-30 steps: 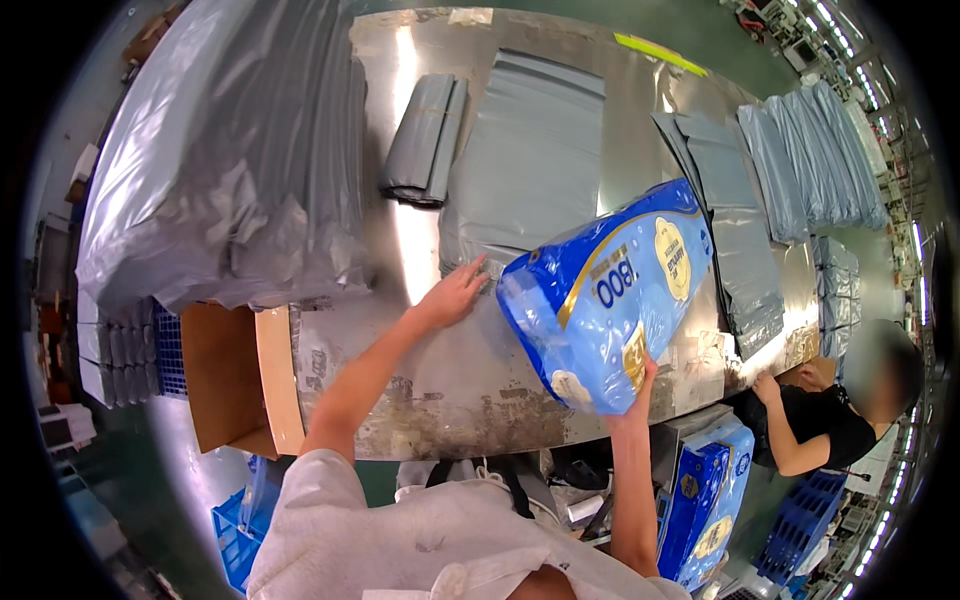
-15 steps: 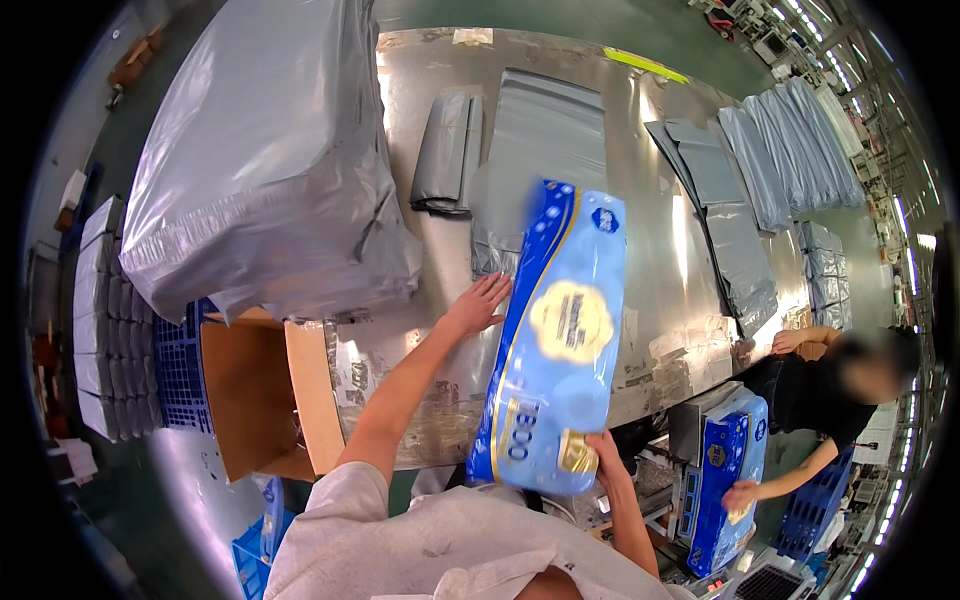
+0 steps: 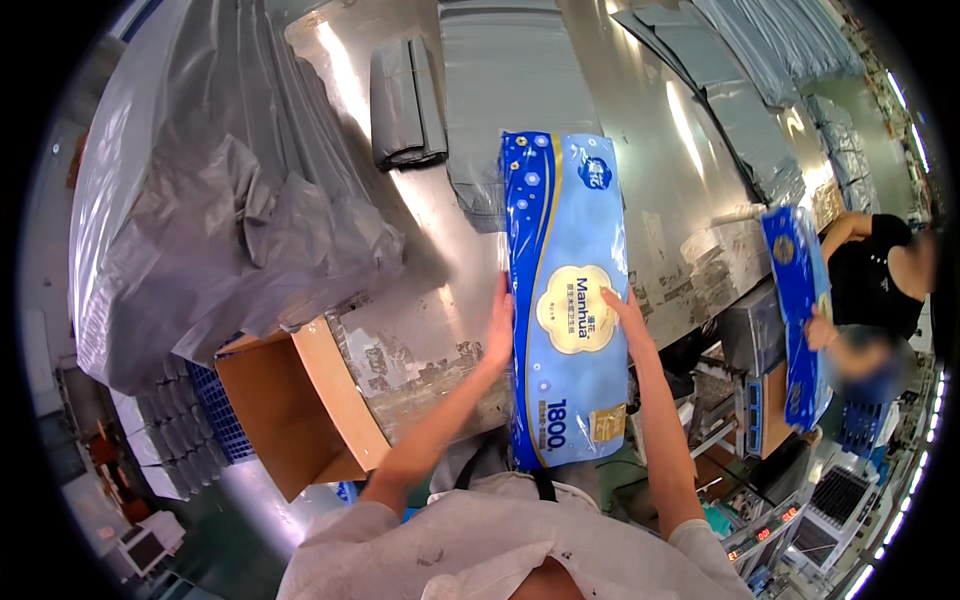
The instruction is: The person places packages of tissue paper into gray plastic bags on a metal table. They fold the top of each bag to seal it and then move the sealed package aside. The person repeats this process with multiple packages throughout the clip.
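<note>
A big, shiny metal table (image 3: 655, 170) has a heap of gray plastic (image 3: 190, 190) at its left. A long blue pack (image 3: 580, 220) is over the table's near edge. The left hand (image 3: 500, 325) and right hand (image 3: 630, 322) hold the pack between them, one on each side.

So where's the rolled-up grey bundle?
In the head view, the rolled-up grey bundle lies on the metal table, upper left of centre, just left of the flat grey stack.
</note>
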Available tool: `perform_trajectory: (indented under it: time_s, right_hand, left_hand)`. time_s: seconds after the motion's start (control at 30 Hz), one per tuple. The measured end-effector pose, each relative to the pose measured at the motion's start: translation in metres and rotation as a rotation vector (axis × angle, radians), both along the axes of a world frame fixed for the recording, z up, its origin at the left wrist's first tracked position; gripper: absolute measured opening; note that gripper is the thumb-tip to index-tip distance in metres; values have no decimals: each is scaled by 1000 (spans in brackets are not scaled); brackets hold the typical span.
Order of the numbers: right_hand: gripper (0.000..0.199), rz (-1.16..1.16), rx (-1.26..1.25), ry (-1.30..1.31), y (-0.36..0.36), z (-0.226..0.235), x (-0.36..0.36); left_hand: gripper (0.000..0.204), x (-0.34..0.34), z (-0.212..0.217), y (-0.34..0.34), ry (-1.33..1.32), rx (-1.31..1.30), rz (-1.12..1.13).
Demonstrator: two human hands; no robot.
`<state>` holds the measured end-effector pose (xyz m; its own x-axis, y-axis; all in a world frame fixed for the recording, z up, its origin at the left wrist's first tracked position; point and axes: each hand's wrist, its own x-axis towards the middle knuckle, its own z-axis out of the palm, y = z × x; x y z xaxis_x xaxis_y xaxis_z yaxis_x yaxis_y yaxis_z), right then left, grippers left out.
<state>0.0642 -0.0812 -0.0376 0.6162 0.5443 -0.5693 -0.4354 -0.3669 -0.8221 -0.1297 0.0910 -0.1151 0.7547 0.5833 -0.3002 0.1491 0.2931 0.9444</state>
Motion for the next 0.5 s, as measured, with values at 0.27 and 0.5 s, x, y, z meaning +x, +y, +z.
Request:
perform_trajectory:
  time_s: [0.27,0.5]
  right_hand:
    - [46,-59,40,-138,-14,-16,-17]
    - [36,414,-120,-1305,131,-24,157]
  left_hand:
    - [36,-61,22,17,317,346,67]
    - [38,93,31,223,266,1267,-130]
